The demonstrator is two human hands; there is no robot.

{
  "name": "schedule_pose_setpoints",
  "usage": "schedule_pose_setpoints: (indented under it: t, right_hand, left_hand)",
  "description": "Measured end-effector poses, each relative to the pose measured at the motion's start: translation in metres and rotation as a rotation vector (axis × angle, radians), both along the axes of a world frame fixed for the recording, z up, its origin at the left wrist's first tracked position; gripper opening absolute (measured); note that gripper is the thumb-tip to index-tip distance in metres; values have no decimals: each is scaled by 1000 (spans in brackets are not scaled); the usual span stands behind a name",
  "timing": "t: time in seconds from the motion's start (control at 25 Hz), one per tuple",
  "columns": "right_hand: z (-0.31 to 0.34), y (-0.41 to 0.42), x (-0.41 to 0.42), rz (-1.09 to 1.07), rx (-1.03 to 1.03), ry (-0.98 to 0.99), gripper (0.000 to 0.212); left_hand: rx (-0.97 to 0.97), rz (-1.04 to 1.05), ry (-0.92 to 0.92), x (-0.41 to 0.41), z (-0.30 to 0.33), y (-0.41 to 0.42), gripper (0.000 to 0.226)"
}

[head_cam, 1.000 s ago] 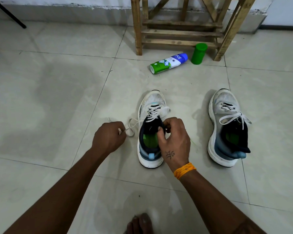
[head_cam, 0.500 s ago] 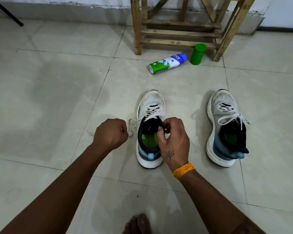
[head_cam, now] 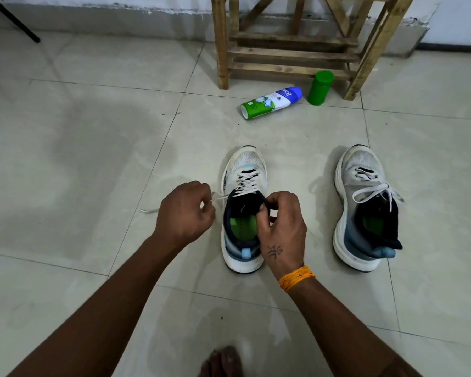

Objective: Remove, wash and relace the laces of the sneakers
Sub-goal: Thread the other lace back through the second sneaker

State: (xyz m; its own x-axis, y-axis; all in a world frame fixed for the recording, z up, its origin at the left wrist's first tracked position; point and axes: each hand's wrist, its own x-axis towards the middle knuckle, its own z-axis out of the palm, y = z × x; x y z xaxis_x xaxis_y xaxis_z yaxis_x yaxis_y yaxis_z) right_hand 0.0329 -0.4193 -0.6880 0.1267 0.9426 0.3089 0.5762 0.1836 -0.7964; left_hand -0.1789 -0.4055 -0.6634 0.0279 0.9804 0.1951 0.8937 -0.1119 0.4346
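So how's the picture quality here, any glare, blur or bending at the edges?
Head view: soft, even light, faint sheen on the floor tiles, no harsh glare; soft shadows beside both sneakers, left sneaker and right sneaker; wide-angle bowing tilts the wooden stool legs; hands and laces look sharp.

1 head-worn wide-angle view, forward and steeply down, close above the tiled floor (head_cam: 65,159).
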Motion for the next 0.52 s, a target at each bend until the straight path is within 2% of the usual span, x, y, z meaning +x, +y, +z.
schedule_pose_setpoints:
  t: [0.12,0.24,0.28,0.44,0.52]
  right_hand:
    - [-1,-1,-1,-7,-8,7,9]
    - [0,-1,0,-7,-1,3,10]
    - [0,-1,0,-6,-1,3,10]
    - [1,0,0,-4,-11,-6,11]
    - [2,0,0,1,-15,-12,12]
  left_hand:
    - [-230,75,-128,0,-4,0,9]
    - [-339,107,-314,16,1,1,13]
    - [-347,179,-428,22,2,1,15]
    - [-477,536,-1186,41,11,9,23]
    - [-541,595,-1292,48,12,18,28]
